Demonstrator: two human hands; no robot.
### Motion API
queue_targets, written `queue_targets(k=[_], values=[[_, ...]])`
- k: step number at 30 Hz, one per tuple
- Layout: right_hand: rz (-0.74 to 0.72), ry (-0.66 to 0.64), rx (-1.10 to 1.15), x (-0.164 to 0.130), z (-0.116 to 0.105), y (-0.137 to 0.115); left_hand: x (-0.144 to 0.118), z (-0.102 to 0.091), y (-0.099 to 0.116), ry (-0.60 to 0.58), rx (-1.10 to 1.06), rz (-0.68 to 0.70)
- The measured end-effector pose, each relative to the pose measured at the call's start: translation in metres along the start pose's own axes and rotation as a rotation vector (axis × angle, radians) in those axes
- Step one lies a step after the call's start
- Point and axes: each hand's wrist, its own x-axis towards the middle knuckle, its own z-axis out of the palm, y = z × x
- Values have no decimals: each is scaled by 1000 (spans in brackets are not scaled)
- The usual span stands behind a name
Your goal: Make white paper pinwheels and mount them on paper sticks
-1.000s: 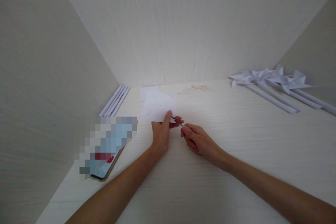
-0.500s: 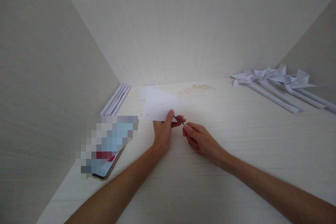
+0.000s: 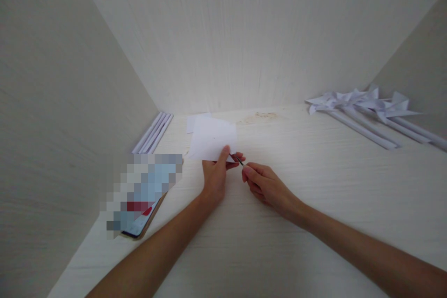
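At centre frame, your left hand (image 3: 214, 174) pinches the white paper sheet (image 3: 212, 139) by its lower edge above the desk (image 3: 314, 195); just right, your right hand (image 3: 263, 184) pinches a thin dark pin (image 3: 239, 161) touching the paper's corner.

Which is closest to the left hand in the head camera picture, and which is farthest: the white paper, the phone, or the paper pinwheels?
From the left hand:
1. White paper: pinched in that hand, just above it.
2. Phone: on the table to the left, near the side wall.
3. Paper pinwheels: far right, by the back wall.
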Motion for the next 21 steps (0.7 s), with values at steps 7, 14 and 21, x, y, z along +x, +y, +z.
queue_targets(k=[7,14,21], values=[[-97,92,101,-6,1,1,4,0,5,32,-60,-41],[-158,216,105,0,0,8,-6,3,0,-140,34,-16],[-112,238,227,0,2,6,5,-2,4,-30,-78,10]])
